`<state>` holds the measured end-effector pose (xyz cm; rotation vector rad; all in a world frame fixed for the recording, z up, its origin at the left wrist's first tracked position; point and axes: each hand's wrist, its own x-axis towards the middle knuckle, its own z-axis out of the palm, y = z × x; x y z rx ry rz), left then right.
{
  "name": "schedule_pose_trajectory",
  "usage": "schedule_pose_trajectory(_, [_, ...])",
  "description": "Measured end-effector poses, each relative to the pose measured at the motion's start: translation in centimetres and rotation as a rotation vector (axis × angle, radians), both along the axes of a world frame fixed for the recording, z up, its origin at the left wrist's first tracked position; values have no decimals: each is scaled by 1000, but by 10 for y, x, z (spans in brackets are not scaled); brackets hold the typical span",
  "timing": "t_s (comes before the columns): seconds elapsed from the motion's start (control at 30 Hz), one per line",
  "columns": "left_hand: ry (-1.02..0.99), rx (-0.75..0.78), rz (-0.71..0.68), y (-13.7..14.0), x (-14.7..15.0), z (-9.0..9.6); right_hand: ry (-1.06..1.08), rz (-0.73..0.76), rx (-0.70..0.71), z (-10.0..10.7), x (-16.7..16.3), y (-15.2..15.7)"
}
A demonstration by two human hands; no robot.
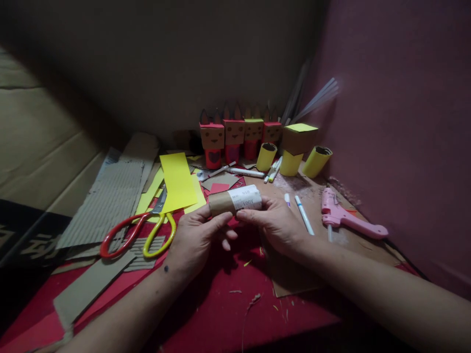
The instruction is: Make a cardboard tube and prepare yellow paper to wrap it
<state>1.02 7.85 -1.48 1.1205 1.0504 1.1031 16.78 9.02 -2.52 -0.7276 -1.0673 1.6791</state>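
Between my two hands lies a short cardboard tube (pixel 220 203), held sideways, brown at its left part and wrapped in a white printed label at its right. My left hand (pixel 198 233) pinches the left end, thumb along the underside. The right end is gripped by my right hand (pixel 275 220), its thumb below the label. Left of my left hand rest scissors (pixel 159 215) with one red and one yellow handle. A yellow paper strip (pixel 178 181) lies over their blades. Beyond the tube is a small red paper piece (pixel 220 188) on grey card.
Several box-headed cardboard figures (pixel 212 137) stand at the back, beside yellow-covered tubes (pixel 266 157) and a yellow-topped figure (pixel 300 139). A pink glue gun (pixel 346 215) sits right, near markers (pixel 303 214). Corrugated cardboard (pixel 106 201) is piled left on the red table (pixel 228 314).
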Motion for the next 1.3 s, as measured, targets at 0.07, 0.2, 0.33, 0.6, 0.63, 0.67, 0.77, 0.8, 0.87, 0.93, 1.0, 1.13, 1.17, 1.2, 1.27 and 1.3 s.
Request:
schedule_pose_trajectory(0.07, [-5, -17, 16, 0, 1, 2, -28, -49, 30, 0, 0, 1])
schedule_pose_trajectory(0.2, [-32, 8, -14, -1, 4, 5, -50, -92, 101, 0, 1, 3])
schedule_pose_trajectory(0.33, [-15, 92, 40, -1, 4, 12, -68, -52, 120, -2, 2, 4])
schedule_pose_trajectory(0.6, [-85, 88, -36, 5, -2, 4, -216, -154, 231, -1, 8, 6])
schedule_pose_trajectory(0.63, [-113, 81, -45, 5, -1, 3, -243, -169, 241, 0, 8, 6])
schedule_pose_trajectory(0.67, [-127, 75, -39, 6, -1, 3, -254, -168, 239, 0, 8, 6])
schedule_pose_trajectory(0.77, [-102, 79, 33, 6, 0, 5, -221, -114, 173, 2, 6, 6])
schedule_pose_trajectory(0.8, [-75, 94, 57, 6, -1, 6, -201, -91, 138, 2, 5, 6])
schedule_pose_trajectory(0.87, [-13, 138, 89, 6, -2, 7, -154, -57, 82, 3, 6, 7])
schedule_pose_trajectory(0.93, [42, 165, 84, 6, -3, 7, -91, -37, 56, 4, 8, 7])
schedule_pose_trajectory(1.0, [77, 141, 55, 6, -4, 6, -49, -36, 50, 4, 10, 8])
schedule_pose_trajectory(1.13, [73, 64, -2, 5, -5, 4, -72, -90, 37, 3, 10, 9])
schedule_pose_trajectory(1.17, [66, 54, -4, 4, -5, 4, -79, -93, 28, 3, 10, 9])
schedule_pose_trajectory(1.2, [62, 45, -3, 4, -5, 5, -87, -84, 15, 3, 10, 9])
schedule_pose_trajectory(1.27, [66, 23, 1, 4, -5, 5, -104, -47, -25, 2, 9, 10])
schedule_pose_trajectory(1.3, [68, 12, 2, 4, -4, 5, -111, -25, -48, 2, 9, 10])
